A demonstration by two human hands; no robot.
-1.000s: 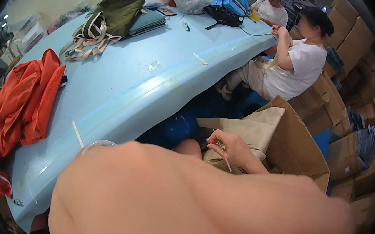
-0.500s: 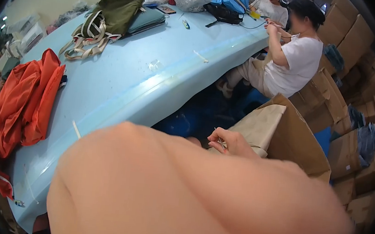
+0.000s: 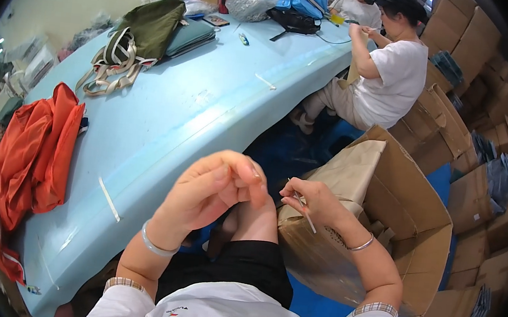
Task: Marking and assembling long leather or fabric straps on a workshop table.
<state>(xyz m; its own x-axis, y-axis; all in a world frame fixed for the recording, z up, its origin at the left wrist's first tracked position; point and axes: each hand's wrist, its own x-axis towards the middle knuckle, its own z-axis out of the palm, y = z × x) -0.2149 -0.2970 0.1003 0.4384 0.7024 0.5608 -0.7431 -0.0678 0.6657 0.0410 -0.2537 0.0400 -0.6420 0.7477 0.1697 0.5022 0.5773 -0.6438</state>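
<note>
My left hand [image 3: 217,185] is raised above my lap, its fingers curled in toward the thumb. What it holds, if anything, is too small to make out. To its right, my right hand [image 3: 314,202] pinches a thin, stick-like tool [image 3: 308,218] with a pale lower end, slanting down across the fingers. The tool's exact kind does not show. Close beside and below my right hand stands an open cardboard box [image 3: 410,203] with a beige cloth or paper piece [image 3: 352,169] draped over its near side.
A table [image 3: 164,124] with a pale blue cover runs along my left. On it lie orange cloth [image 3: 38,148], an olive bag [image 3: 150,27] with straps and a clear plastic bag [image 3: 252,0]. A co-worker [image 3: 387,73] sits at its far right. Cardboard boxes [image 3: 480,244] crowd the right.
A large blurred arm that covered the lower view has dropped away; both my hands now show above my lap. My right hand stays near the box, its thin tool now plainly visible.
</note>
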